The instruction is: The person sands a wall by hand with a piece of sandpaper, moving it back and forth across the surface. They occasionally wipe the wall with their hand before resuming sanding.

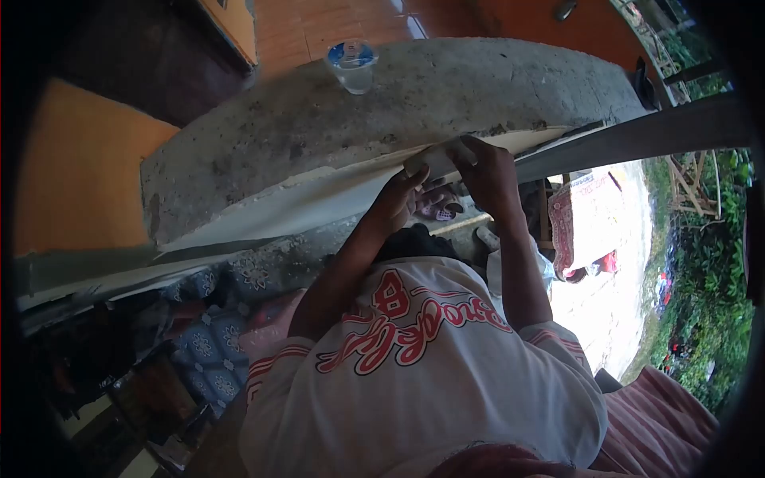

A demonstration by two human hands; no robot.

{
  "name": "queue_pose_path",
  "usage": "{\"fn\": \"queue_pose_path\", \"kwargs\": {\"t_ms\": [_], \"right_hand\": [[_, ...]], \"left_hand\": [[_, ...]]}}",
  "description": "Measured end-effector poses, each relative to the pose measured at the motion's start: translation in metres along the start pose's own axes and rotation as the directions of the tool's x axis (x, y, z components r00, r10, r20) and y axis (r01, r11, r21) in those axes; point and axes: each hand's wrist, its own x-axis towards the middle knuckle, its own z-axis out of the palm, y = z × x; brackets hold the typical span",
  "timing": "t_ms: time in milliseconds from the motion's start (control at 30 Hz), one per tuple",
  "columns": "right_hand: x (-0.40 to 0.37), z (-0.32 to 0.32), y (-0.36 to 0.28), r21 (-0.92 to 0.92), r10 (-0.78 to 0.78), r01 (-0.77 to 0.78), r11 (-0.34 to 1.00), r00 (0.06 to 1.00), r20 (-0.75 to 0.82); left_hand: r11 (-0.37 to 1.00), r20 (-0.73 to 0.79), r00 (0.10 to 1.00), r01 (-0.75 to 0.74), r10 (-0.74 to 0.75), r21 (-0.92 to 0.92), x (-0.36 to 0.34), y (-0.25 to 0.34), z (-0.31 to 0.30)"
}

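A flat, pale grey piece point(437, 156) is held between my two hands at the edge of a concrete ledge; its exact kind I cannot tell. My left hand point(405, 197) grips its near left end, with the thumb up against it and the other fingers curled beneath. From the right, my right hand point(488, 174) pinches the other end with bent fingers. Both hands are close to the white front face point(319, 195) of the ledge. Farther left on the rough concrete top point(263, 127) stands a clear plastic cup point(353, 70) with a blue lid, apart from my hands.
Behind the ledge lies an orange tiled floor point(287, 30). A grey beam point(637, 142) runs off to the right. Blue patterned fabric point(211, 342) is at lower left. Right of my arm, a red patterned cloth point(562, 227) hangs by bright ground, with green plants point(709, 319) beyond.
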Motion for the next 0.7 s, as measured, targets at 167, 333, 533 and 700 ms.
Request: {"fn": "queue_pose_path", "kwargs": {"t_ms": [167, 333, 533, 700], "right_hand": [[-0.007, 0.071, -0.102, -0.040, -0.060, 0.066, 0.997, 0.988, 0.141], [-0.026, 0.145, -0.205, -0.013, -0.222, 0.226, 0.974, 0.966, 0.135], [-0.039, 0.231, -0.271, 0.152, -0.330, 0.294, 0.944, 0.875, 0.355], [-0.041, 0.283, -0.299, 0.550, -0.292, -0.201, 0.810, 0.676, 0.677]], "left_hand": [[0.971, -0.008, 0.978, -0.210, 0.211, -0.115, -0.081, 0.033, -0.089], [0.920, -0.088, 0.923, -0.382, 0.374, -0.090, -0.176, 0.074, -0.152], [0.829, -0.446, 0.703, -0.517, 0.554, 0.215, -0.273, 0.106, -0.222], [0.810, -0.683, 0.485, -0.512, 0.546, 0.285, -0.334, 0.146, -0.243]]}}
